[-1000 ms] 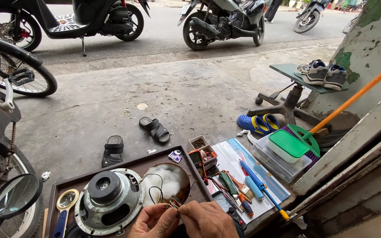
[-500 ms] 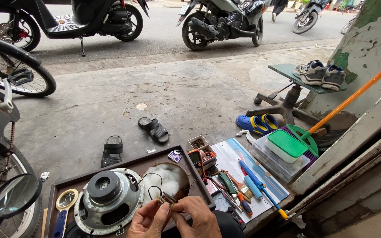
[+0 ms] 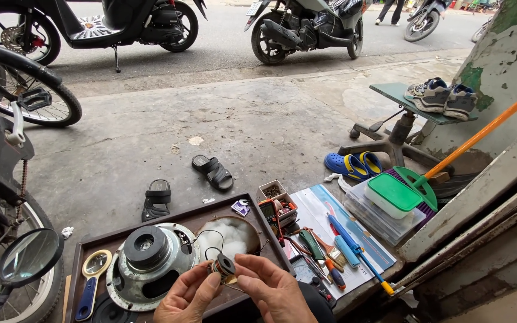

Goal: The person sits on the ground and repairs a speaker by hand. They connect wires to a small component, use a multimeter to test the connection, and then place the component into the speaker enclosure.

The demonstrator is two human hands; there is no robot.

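Both my hands meet at the bottom middle of the head view. My left hand and my right hand pinch a small dark coil ring between their fingertips, with thin black wires looping up from it. Just beyond lies a grey metal loudspeaker, magnet side up, on a dark brown tray. A tuft of white wadding rests in a round brown bowl beside the speaker.
A yellow-rimmed magnifier lies on the tray's left. Brushes, a blue screwdriver and small tools cover a sheet to the right, near a green-lidded box. Black sandals, a bicycle wheel, a round mirror and parked scooters surround.
My hands have turned the small coil so its round face now shows, and they have shifted slightly right and lower. The view has barely moved.
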